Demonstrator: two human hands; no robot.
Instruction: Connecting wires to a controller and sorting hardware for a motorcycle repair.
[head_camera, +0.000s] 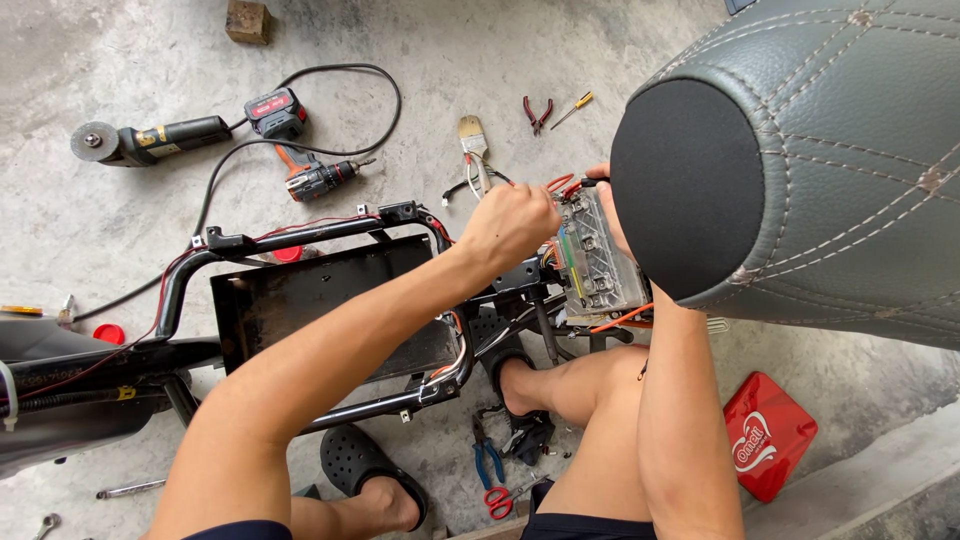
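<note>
— Starting at the left: a grinder (150, 140) and a drill (318, 180) lie on the concrete (560, 60) with their cords, well away from the hands. Nothing there is being touched.

— And the frame?

— The black frame (300, 235) is stripped, its tray (310, 300) bare and red wires running along the tubes. I'd judge the dismantling well along; the seat (800, 150) is tipped up out of the way on the right.

— Where are the hands?

— The left hand (508, 225) is closed in a fist at the top corner of the controller (597, 262), pinching something small among the red wires there; I can't make out what. The right hand (612, 205) is behind the controller, mostly hidden by the seat, so whether its fingers grip or only steady the box I cannot tell.

— So the controller is free?

— Not quite, to my eye. It stands tilted between the hands, above the frame's rear, with orange and red leads attached. The wiring looks like what is left.

— Tools nearby?

— Blue pliers (488, 462) and red snips (497, 498) lie by the feet, a red lid (768, 435) farther right.
</note>
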